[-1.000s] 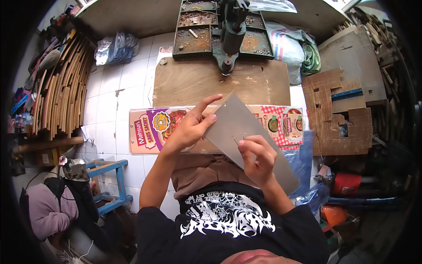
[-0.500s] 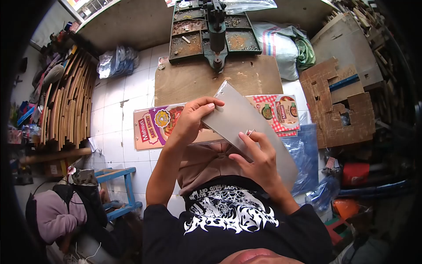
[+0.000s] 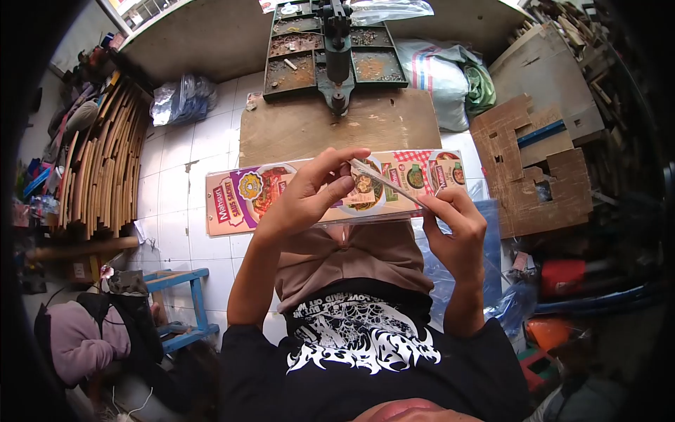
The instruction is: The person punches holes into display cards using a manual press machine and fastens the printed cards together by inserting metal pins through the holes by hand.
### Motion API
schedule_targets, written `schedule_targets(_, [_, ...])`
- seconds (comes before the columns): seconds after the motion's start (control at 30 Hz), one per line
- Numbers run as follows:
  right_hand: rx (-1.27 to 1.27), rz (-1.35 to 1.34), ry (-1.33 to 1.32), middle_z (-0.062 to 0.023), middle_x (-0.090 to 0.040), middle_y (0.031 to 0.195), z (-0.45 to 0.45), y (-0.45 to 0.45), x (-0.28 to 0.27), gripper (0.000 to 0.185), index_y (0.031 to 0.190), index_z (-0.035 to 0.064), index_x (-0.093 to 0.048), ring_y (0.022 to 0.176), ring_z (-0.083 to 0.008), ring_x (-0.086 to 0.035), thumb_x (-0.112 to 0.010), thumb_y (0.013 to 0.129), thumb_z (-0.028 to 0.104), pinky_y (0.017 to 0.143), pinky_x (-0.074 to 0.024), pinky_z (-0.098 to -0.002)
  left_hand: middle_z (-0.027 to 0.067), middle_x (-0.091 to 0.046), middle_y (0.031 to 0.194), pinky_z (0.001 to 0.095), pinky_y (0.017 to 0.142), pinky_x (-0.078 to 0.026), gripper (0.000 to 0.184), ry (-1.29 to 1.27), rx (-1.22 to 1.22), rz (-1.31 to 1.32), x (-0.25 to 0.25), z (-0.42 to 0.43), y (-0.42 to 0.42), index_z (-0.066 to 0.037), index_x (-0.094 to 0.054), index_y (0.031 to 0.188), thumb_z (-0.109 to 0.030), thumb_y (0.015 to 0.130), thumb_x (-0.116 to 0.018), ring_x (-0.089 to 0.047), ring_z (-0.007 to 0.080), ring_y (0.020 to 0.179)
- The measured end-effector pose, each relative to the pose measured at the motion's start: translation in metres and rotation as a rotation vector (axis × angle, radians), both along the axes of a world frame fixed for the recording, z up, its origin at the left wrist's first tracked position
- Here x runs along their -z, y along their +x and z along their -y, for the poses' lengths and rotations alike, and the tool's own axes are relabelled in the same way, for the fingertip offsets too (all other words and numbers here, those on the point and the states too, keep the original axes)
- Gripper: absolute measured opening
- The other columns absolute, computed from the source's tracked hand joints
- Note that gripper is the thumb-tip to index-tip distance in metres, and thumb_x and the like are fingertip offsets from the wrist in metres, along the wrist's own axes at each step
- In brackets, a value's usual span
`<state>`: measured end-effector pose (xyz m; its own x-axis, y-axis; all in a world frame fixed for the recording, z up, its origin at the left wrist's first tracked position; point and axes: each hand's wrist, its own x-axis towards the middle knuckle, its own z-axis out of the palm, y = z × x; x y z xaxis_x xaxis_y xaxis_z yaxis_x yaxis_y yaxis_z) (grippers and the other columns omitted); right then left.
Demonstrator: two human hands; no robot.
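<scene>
A thin panel point(image 3: 388, 184) is being held nearly edge-on above a printed board point(image 3: 246, 190).
The left hand point(image 3: 307, 193) is gripping its far end, the right hand point(image 3: 457, 224) is pinching its near end with closed fingers; angling the panel is seemingly the step underway, and the next move is likely calling for steady grips.

Beyond the left hand point(image 3: 309, 195), a wooden board point(image 3: 281, 130) is laid on the white-tiled floor point(image 3: 172, 204); its far edge is overlapped by a compartmented tray point(image 3: 292, 93), its near edge by printed panels point(image 3: 373, 198) beneath the grip. Left of the grip, a plastic bundle point(image 3: 184, 98) and a blue stool point(image 3: 200, 302) are borne by the floor; right of it, a white sack point(image 3: 436, 81) and blue sheeting point(image 3: 491, 246).
</scene>
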<state>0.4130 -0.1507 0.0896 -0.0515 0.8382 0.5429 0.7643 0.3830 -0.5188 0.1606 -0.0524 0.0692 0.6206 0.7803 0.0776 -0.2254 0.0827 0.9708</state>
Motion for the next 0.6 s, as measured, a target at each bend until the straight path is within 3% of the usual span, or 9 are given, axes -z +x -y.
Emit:
schedule_targets(0.07, [-0.108, -0.012, -0.009, -0.0095, -0.064, 0.085, -0.007, 0.01, -0.009, 0.034, 0.102, 0.0052, -0.074, 0.072, -0.0239, -0.066, -0.072, 0.072, -0.01, 0.062, -0.0535, -0.0348, 0.0075, -0.051, 0.098, 0.0343, 0.084, -0.043, 0.038, 0.485, -0.185, -0.449, -0.022, 0.007, 0.001, -0.015, -0.066, 0.128, -0.019, 0.091, -0.071, -0.052, 0.0211, 0.094])
schedule_targets(0.1, [-0.128, 0.006, -0.048, -0.0088, -0.064, 0.083, -0.009, 0.012, -0.017, 0.033, 0.1, 0.0059, -0.074, 0.071, -0.0234, -0.066, -0.072, 0.071, -0.01, 0.063, -0.0532, -0.0344, 0.0071, -0.047, 0.094, 0.0352, 0.081, -0.041, 0.035, 0.651, -0.31, -0.492, -0.017, 0.008, 0.001, -0.018, -0.073, 0.117, -0.024, 0.083, -0.079, -0.048, 0.0229, 0.094])
schedule_targets(0.2, [-0.237, -0.009, -0.133, -0.0083, -0.064, 0.082, -0.016, 0.017, -0.033, 0.032, 0.099, 0.0061, -0.075, 0.071, -0.0234, -0.066, -0.072, 0.071, -0.009, 0.063, -0.0531, -0.0342, 0.0093, -0.049, 0.1, 0.0359, 0.085, -0.042, 0.032, 0.836, -0.365, -0.566, -0.03, 0.013, -0.009, -0.019, -0.074, 0.114, -0.022, 0.082, -0.079, -0.048, 0.0258, 0.098])
schedule_targets(0.23, [-0.272, -0.024, -0.143, -0.008, -0.064, 0.081, -0.018, 0.017, -0.037, 0.032, 0.099, 0.0064, -0.075, 0.071, -0.0237, -0.065, -0.072, 0.07, -0.009, 0.064, -0.053, -0.0339, 0.0114, -0.057, 0.101, 0.037, 0.085, -0.045, 0.029, 0.844, -0.293, -0.491, -0.04, 0.014, -0.011, -0.013, -0.073, 0.112, -0.018, 0.084, -0.076, -0.054, 0.0273, 0.095])
schedule_targets(0.27, [-0.284, -0.026, -0.147, -0.008, -0.064, 0.081, -0.021, 0.016, -0.04, 0.032, 0.099, 0.0064, -0.075, 0.071, -0.0237, -0.065, -0.072, 0.07, -0.009, 0.064, -0.053, -0.0339, 0.0114, -0.057, 0.101, 0.037, 0.085, -0.045, 0.029, 0.837, -0.302, -0.498, -0.039, 0.013, -0.016, -0.013, -0.073, 0.112, -0.018, 0.084, -0.076, -0.054, 0.0273, 0.095])
schedule_targets(0.33, [-0.365, 0.0, -0.142, -0.0085, -0.065, 0.083, -0.03, 0.015, -0.044, 0.035, 0.101, 0.0065, -0.075, 0.072, -0.0234, -0.066, -0.072, 0.07, -0.009, 0.066, -0.0534, -0.0333, 0.0121, -0.065, 0.094, 0.0384, 0.08, -0.05, 0.024, 0.542, 0.031, -0.307, -0.035, 0.01, -0.026, -0.005, -0.07, 0.109, -0.013, 0.087, -0.073, -0.061, 0.0285, 0.086])
schedule_targets(0.4, [-0.36, 0.042, -0.165, -0.0094, -0.065, 0.085, -0.038, 0.012, -0.043, 0.036, 0.104, 0.0054, -0.075, 0.074, -0.0234, -0.067, -0.074, 0.071, -0.009, 0.068, -0.0534, -0.0325, 0.0109, -0.068, 0.084, 0.0365, 0.073, -0.051, 0.019, 0.625, -0.058, -0.372, -0.031, 0.015, -0.028, 0.0, -0.067, 0.107, -0.01, 0.092, -0.068, -0.064, 0.0214, 0.075])
schedule_targets(0.5, [-0.183, -0.158, -0.077, -0.0115, -0.066, 0.088, -0.05, 0.008, -0.031, 0.033, 0.111, 0.0024, -0.074, 0.076, -0.0194, -0.067, -0.075, 0.08, -0.006, 0.069, -0.0526, -0.0291, 0.0057, -0.066, 0.082, 0.0275, 0.07, -0.048, 0.022, 0.274, -0.191, -0.397, -0.022, 0.022, -0.03, 0.002, -0.066, 0.109, -0.018, 0.099, -0.063, -0.058, 0.0067, 0.08])
schedule_targets(0.6, [-0.049, -0.232, 0.039, -0.0109, -0.068, 0.092, -0.057, 0.013, -0.02, 0.028, 0.112, 0.0005, -0.073, 0.08, -0.0153, -0.068, -0.074, 0.085, -0.004, 0.069, -0.0527, -0.0262, 0.0036, -0.064, 0.084, 0.0259, 0.071, -0.048, 0.028, 0.072, -0.24, -0.318, 0.0, 0.02, -0.031, 0.003, -0.066, 0.11, -0.022, 0.1, -0.061, -0.058, 0.0084, 0.08])
